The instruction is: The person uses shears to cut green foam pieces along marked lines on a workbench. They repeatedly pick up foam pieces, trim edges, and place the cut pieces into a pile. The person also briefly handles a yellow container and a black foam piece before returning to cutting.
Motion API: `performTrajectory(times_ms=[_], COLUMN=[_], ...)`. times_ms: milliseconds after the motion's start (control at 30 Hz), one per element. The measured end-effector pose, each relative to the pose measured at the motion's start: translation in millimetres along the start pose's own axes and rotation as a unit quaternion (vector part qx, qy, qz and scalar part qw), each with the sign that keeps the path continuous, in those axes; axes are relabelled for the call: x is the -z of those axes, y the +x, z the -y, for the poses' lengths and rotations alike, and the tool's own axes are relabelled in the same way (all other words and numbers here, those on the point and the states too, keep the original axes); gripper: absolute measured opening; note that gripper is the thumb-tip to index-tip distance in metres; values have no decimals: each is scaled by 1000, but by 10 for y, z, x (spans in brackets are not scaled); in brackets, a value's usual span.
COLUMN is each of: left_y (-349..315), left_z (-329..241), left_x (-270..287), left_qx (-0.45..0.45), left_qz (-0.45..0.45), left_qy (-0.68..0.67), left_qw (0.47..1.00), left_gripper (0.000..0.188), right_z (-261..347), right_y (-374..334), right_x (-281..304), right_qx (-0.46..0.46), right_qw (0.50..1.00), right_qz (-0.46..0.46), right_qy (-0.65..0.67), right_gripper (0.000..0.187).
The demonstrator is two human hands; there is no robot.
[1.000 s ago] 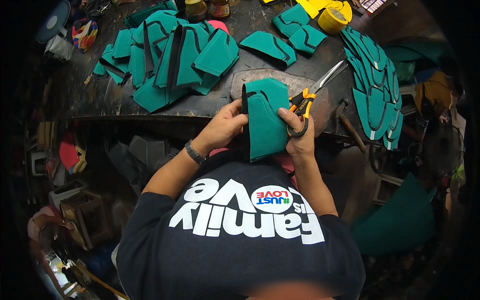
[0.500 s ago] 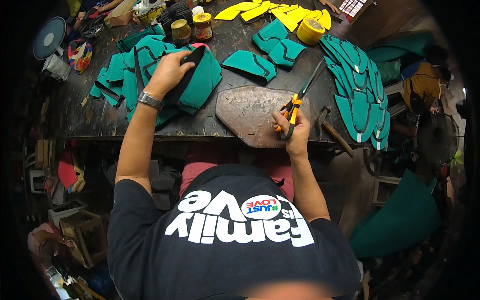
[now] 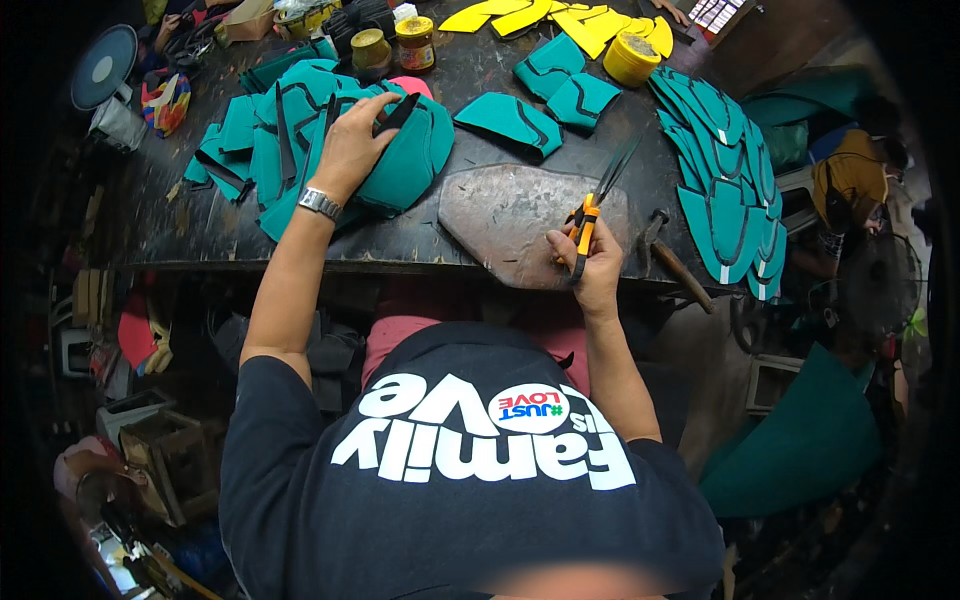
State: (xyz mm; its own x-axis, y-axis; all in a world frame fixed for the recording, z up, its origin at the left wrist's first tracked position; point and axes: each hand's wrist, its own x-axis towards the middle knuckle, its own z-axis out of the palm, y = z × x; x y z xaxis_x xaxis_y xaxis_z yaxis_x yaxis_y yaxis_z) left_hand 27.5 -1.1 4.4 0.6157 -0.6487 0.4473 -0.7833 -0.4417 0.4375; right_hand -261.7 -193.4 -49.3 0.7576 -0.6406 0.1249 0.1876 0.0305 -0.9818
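My left hand [image 3: 350,150], with a watch on its wrist, is at the pile of green fabric pieces [image 3: 300,110] on the left of the table. Thumb and fingers are closed on the edge of one green fabric piece [image 3: 410,165], and its dark underside shows by the fingertips. In my right hand [image 3: 597,268] is a pair of scissors [image 3: 592,205] with orange and black handles. The blades point up and away, nearly together. Below them lies a worn, flat brown slab [image 3: 510,225] at the table's near edge.
A hammer [image 3: 675,262] lies right of the slab. Overlapping green pieces [image 3: 725,190] cover the table's right end. Loose green pieces [image 3: 510,122], a yellow tub [image 3: 632,60], jars [image 3: 415,45] and yellow pieces [image 3: 575,25] sit farther back. Another person [image 3: 850,180] is at the right.
My left hand has turned slightly on the pile, and the green piece's edge is folded back less, showing less dark underside. The scissors stay in my right hand, nearly in place.
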Motion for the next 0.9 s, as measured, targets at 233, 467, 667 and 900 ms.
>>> performTrajectory(times_ms=[233, 467, 667, 900], left_y=[148, 248, 490, 660], left_z=[-426, -1077, -873, -1024], left_x=[70, -992, -1564, -1403], left_qx=[-109, -134, -94, -174], left_qz=[-139, 105, 134, 86], left_qy=[1, 34, 29, -38], left_qw=[984, 985, 986, 980], left_gripper=[31, 66, 64, 35], right_z=[31, 51, 204, 289], right_y=[5, 55, -239, -556], right_x=[-4, -23, 101, 277], right_qx=[1, -25, -132, -242], right_qw=[1000, 1000, 979, 936], right_qz=[-9, 1, 41, 112], right_qy=[-11, 17, 148, 230], right_gripper=[22, 22, 22, 37])
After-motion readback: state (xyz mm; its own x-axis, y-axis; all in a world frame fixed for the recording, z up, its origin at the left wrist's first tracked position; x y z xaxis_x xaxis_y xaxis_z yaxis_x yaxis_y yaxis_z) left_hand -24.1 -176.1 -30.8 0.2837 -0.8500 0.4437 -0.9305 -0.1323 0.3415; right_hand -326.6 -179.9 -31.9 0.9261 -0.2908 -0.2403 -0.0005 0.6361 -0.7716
